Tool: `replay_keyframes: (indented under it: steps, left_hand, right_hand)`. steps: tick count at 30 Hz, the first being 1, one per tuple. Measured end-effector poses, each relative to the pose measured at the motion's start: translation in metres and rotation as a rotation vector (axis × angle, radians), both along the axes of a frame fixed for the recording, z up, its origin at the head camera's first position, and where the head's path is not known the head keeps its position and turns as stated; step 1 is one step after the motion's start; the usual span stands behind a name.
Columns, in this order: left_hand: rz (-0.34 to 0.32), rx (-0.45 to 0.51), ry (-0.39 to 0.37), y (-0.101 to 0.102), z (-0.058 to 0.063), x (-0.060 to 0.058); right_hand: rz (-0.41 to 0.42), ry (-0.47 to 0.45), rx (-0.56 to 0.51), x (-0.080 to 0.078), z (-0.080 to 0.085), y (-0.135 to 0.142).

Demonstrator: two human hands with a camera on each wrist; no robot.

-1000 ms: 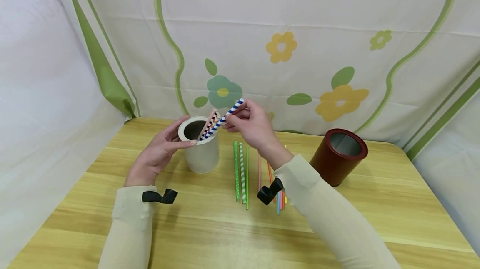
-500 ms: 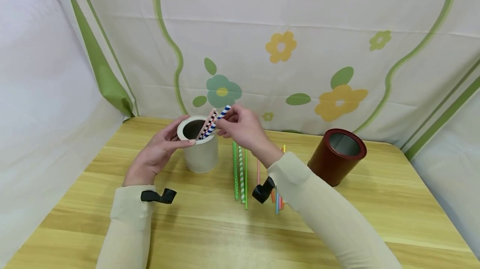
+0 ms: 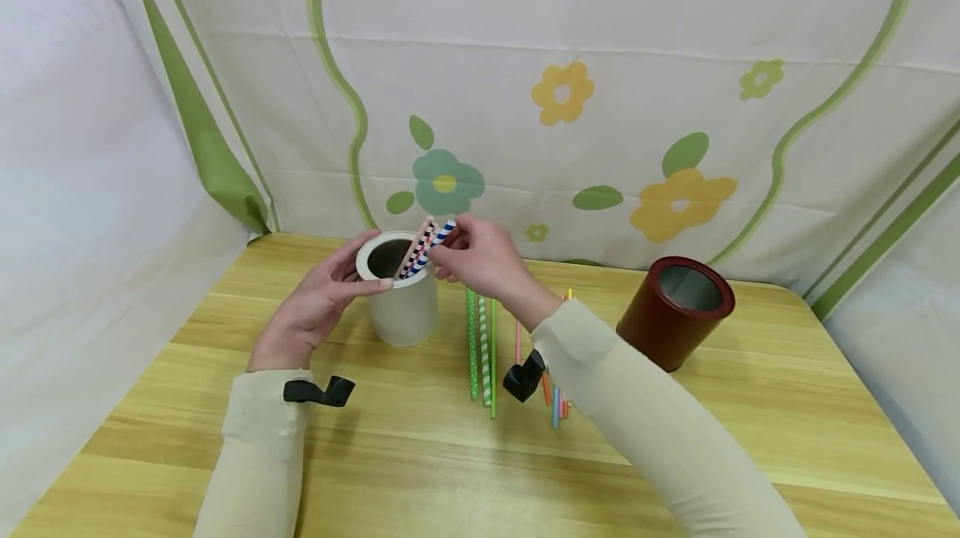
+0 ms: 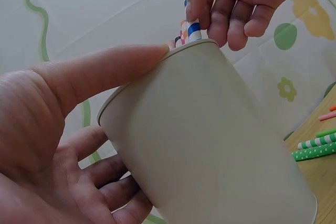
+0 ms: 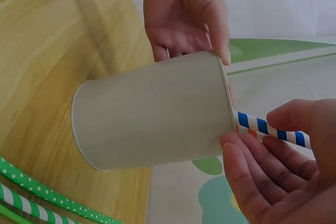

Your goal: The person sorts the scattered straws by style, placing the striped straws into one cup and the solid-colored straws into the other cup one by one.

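Observation:
A white can (image 3: 405, 315) stands at the left of the table in the head view. My left hand (image 3: 318, 301) holds it from the left, thumb over the rim and fingers spread along the side. Several straws (image 3: 415, 251), one pink and one black-and-white among them, lean out of the can at its right. Between thumb and fingers my right hand (image 3: 486, 261) pinches a blue-and-white striped straw (image 5: 251, 123), whose lower end is hidden inside the can. In the right wrist view some right fingertips (image 5: 231, 139) lie right at the rim.
Right of the can, green straws (image 3: 472, 355) lie side by side on the wooden table (image 3: 420, 455). Partly under the right forearm are pink, orange and blue straws (image 3: 556, 409). A dark red can (image 3: 667, 326) stands at the right. A flowered curtain (image 3: 480, 13) hangs behind.
My right hand has moved left and slightly down, sliding the blue-and-white straw deeper into the white can. My left hand has stayed on the can.

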State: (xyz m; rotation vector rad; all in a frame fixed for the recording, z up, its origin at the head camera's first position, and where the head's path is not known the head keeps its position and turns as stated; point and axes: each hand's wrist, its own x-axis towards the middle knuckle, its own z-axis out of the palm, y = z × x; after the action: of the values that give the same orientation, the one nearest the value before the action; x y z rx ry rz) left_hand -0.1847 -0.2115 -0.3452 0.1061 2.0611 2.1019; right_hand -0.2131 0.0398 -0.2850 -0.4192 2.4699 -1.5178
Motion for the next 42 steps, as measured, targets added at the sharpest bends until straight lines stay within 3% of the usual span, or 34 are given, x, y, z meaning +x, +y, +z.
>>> replay_keyframes:
  steps: [28, 42]
  left_hand:
    - [-0.002, 0.014, -0.009, 0.000, 0.000, 0.000]
    - [-0.003, 0.019, -0.001, 0.000, -0.001, -0.001]
  right_hand:
    - [0.033, -0.058, 0.004, 0.000, -0.004, -0.001]
    - [0.057, -0.074, -0.036, 0.003, -0.020, 0.015]
